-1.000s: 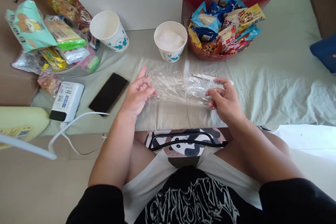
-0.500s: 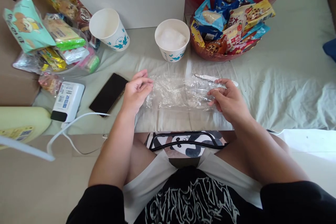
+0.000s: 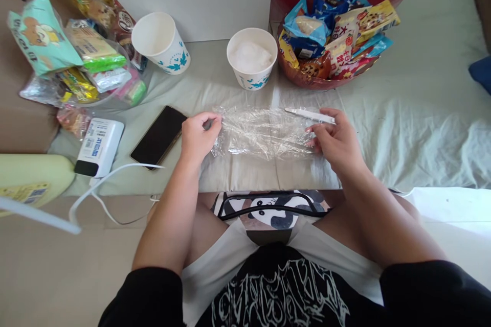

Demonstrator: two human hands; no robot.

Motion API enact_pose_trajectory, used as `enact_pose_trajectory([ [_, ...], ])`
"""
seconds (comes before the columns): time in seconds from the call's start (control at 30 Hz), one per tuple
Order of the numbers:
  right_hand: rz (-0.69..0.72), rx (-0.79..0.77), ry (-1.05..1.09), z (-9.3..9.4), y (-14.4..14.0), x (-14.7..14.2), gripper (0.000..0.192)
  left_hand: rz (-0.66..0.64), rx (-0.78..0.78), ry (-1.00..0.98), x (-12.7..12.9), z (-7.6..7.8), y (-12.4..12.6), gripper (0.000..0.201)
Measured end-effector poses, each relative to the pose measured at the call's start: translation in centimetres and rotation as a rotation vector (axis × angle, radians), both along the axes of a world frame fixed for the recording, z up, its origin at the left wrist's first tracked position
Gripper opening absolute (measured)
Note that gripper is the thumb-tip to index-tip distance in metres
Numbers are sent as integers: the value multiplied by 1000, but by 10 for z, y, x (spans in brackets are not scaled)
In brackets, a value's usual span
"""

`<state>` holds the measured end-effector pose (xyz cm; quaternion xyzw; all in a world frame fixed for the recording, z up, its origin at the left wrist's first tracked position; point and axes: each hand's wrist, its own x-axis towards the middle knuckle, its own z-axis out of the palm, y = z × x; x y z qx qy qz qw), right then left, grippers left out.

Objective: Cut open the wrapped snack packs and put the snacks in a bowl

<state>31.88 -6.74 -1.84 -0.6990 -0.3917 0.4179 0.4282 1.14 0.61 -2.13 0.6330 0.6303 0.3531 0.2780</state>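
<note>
A crinkled sheet of clear plastic wrap (image 3: 264, 133) lies spread across the pale green cloth in front of me. At its left end my left hand (image 3: 199, 135) is closed, thumb and forefinger pinching the edge. My right hand (image 3: 337, 138) has its thumb and fingertips on the right end, with the fingers curled around the film there. Just above it, a slim white tool with a thin metal tip (image 3: 310, 114) lies along the upper edge of the wrap, its far end close to my right fingers.
Beyond the wrap stand a paper cup with white contents (image 3: 251, 59) and another paper cup (image 3: 161, 43). A snack basket (image 3: 326, 82) is at the right. Leftward lie a phone (image 3: 159, 135), a white power bank (image 3: 99, 147) with a cable, bagged snacks (image 3: 103, 56) and a yellowish bottle (image 3: 34, 176).
The wrap is drawn flatter and straighter between my hands. My left fingers have closed into a pinch, and my right hand has shifted slightly, leaving more of the white tool in view.
</note>
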Motion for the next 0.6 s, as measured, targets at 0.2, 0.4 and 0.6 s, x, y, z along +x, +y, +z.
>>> enact_pose_trajectory([
  [0.2,52,124,-366,-4,4,7,44,19,-189,-339,2,5,-3,8],
  [0.4,156,112,-558,-7,4,9,51,39,-283,-439,6,11,-5,13],
  [0.6,168,169,-722,-17,-2,12,58,16,-291,-434,6,9,-4,23],
])
